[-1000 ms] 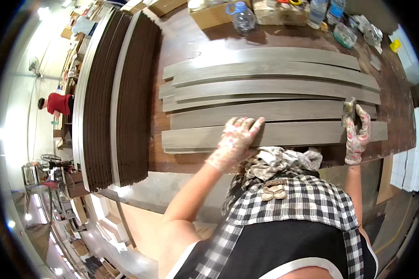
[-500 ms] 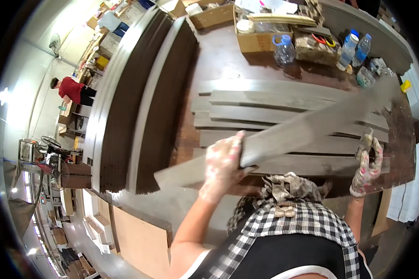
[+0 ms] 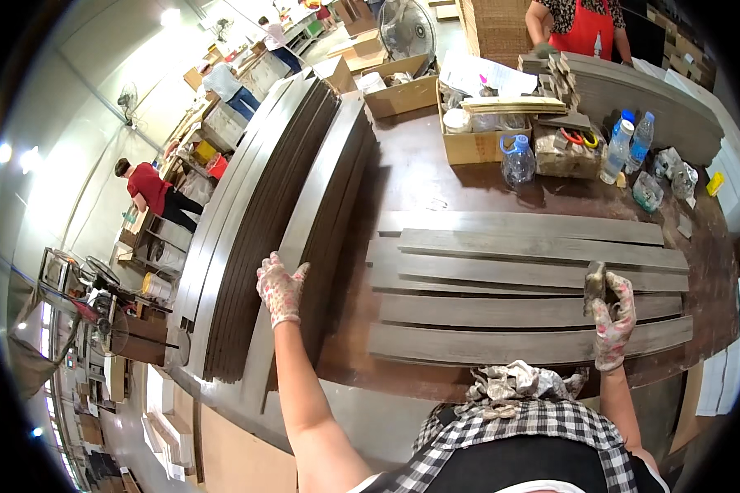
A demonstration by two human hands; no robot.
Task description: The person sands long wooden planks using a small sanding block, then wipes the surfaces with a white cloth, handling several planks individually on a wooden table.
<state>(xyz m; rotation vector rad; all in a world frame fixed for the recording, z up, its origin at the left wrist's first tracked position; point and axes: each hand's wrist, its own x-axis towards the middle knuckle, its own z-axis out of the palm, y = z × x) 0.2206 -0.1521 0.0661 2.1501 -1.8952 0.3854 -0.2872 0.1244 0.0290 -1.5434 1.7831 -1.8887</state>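
Note:
My left hand (image 3: pixel 281 289), in a flower-patterned glove, lies on the top plank of the narrower stack of grey planks (image 3: pixel 325 185). Its fingers are spread, with the thumb apart. In my right hand (image 3: pixel 612 329), also gloved, a small grimy grey pad (image 3: pixel 594 286) is pinched between thumb and fingers. It is held above several loose grey planks (image 3: pixel 510 314), which lie crosswise on the brown table (image 3: pixel 411 177) in uneven rows. Whether the pad touches a plank I cannot tell.
A taller plank stack (image 3: pixel 251 185) stands at the left. Cardboard boxes (image 3: pixel 477 148), a water jug (image 3: pixel 518 164), bottles (image 3: pixel 617 152) and crumpled plastic (image 3: pixel 648 193) sit at the far side. Across the table stands a person in a red apron (image 3: pixel 584 33); more people work at the far left.
The slanted plank my left hand held is no longer in the air. That hand has moved left onto the narrow stack. My right hand, still with the pad, has shifted left.

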